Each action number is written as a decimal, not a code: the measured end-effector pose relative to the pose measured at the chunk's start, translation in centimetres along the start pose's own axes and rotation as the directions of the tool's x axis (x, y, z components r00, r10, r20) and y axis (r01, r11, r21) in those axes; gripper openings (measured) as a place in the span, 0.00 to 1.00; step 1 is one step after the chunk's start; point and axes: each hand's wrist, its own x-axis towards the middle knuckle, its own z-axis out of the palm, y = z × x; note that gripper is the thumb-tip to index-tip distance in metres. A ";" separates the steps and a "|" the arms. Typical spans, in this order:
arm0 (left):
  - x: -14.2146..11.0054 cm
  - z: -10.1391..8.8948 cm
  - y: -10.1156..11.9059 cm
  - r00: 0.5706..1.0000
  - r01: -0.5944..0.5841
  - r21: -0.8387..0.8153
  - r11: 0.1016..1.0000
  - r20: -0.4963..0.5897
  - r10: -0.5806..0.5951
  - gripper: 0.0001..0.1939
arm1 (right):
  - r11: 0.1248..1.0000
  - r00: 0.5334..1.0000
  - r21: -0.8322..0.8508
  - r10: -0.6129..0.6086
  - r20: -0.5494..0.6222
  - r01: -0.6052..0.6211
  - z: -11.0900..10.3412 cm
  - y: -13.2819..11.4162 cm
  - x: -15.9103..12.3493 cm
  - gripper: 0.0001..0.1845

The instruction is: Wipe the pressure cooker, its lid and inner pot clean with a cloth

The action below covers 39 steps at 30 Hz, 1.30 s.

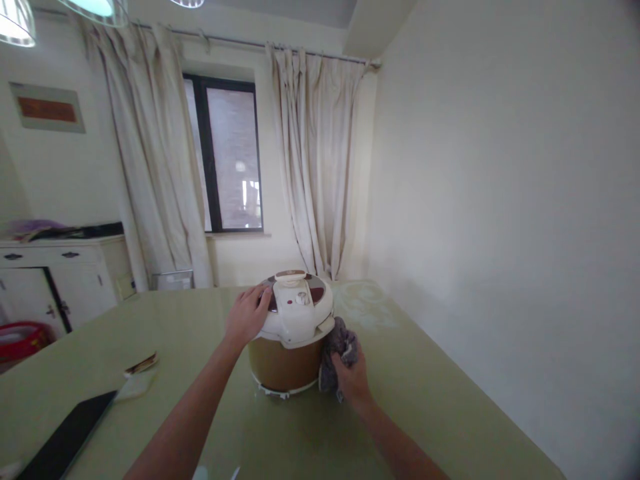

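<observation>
An electric pressure cooker (287, 360) with a white lid and a golden-brown body stands upright on the table. My left hand (247, 313) lies on the left side of the lid, its fingers stretched over the edge and the thumb apart. On the cooker's right side, my right hand (354, 377) is closed around a bunched grey cloth (340, 343). The cloth touches the side of the body just below the lid's rim. A raised handle and a round valve knob (302, 298) show on top of the lid.
The green-topped table (410, 400) runs along a white wall on the right. At left lie a dark flat panel (75, 430) and a small brown-and-white item (141, 364). A white cabinet (80, 273) and a red basin (23, 341) stand beyond the table's left edge.
</observation>
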 end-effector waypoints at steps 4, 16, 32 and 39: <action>0.0 0.0 -0.1 1.000 -0.012 0.018 1.000 0.013 0.011 0.27 | 0.996 0.984 -0.003 0.083 -0.159 -0.084 1.2 -2.7 2.3 0.31; -0.2 0.3 -1.0 0.992 -0.127 0.082 0.988 0.019 0.126 0.23 | 0.803 0.808 -0.115 -0.566 0.162 0.585 -1.3 -10.7 2.6 0.28; -0.3 -0.3 -0.3 0.993 -0.111 0.160 0.981 0.065 0.101 0.25 | 0.702 0.695 -0.167 -0.586 0.417 0.692 -3.2 -13.7 4.1 0.29; -0.3 -0.4 -0.1 0.996 -0.077 0.157 0.985 0.065 0.068 0.25 | 0.804 0.879 -0.360 -0.402 0.256 0.473 -5.2 -9.7 9.1 0.20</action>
